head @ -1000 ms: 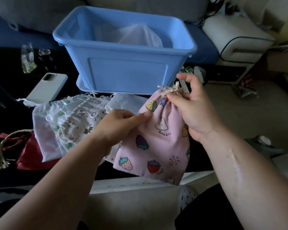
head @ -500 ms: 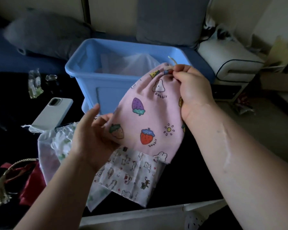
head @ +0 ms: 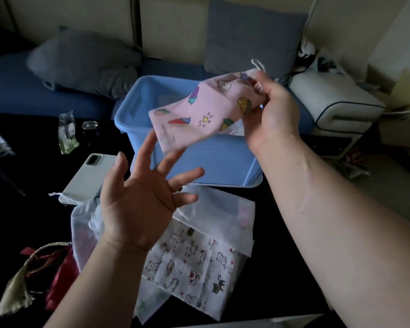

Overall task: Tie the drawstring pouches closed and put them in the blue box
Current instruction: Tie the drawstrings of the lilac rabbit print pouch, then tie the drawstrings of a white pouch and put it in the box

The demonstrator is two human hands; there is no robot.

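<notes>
Pinching the pink pouch (head: 199,110) over the blue box (head: 211,162) is the right grip (head: 270,114); left grip (head: 140,204) spread. Other pouches (head: 194,259) on the bench (head: 265,292) look untied.

pouch (head: 199,107) above box (head: 218,162); phone (head: 88,176) l of box, other pouches (head: 194,261) in frt.

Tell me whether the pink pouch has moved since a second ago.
Yes. Against the blue box, the pink pouch has risen from in front of the near wall to over the open top, held by the right hand alone.
</notes>
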